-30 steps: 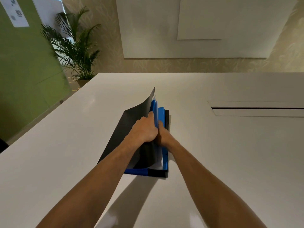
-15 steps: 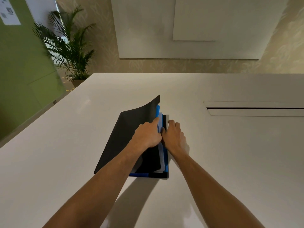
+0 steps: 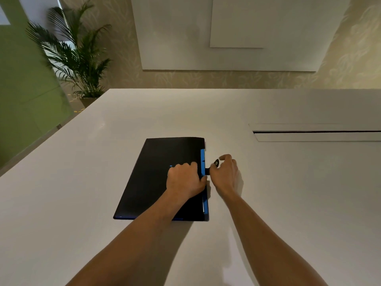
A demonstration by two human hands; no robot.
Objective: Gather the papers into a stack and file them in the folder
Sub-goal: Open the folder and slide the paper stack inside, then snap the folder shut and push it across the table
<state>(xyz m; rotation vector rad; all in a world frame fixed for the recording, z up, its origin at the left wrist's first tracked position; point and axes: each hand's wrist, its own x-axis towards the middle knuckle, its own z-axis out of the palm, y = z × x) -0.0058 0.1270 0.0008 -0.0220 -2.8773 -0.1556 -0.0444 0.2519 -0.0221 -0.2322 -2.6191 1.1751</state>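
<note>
Folder (image 3: 156,178) lies flat and shut on the white table (image 3: 288,203), its black cover down over the blue inner edge that shows along the right side; no loose papers are visible anywhere on the table, so the gathering and filing look done, with only the fastening left, as I judge it. Left hand (image 3: 185,180) rests on the cover near the right edge, fingers curled and pressing the cover down, gripping nothing that I can see. Just to the right, the black closure tab (image 3: 212,167) sticks out from the folder's edge, and the right hand (image 3: 225,172) pinches it between thumb and fingers, beside the folder on the bare table.
</note>
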